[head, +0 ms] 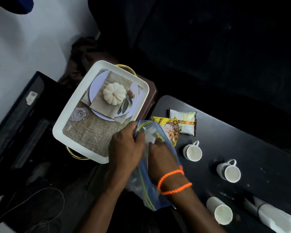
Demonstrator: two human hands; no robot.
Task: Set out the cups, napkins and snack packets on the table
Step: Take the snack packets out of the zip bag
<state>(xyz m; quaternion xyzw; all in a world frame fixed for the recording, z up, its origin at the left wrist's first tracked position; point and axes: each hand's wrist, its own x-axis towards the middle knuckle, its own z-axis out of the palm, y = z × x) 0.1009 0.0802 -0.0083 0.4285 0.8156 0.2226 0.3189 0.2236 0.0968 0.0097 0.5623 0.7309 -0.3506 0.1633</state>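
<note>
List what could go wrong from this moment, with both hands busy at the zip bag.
1. The right hand is inside the zip bag while the left hand grips its mouth; a hard pull might tear it or spill the contents.
2. The yellow packet lies right by the bag's edge and could be knocked.
3. The nearest cup stands close to the right wrist; a sideways sweep may tip it.

cups: white | table: black | bracelet: orange | tray: white, pumpkin print
</note>
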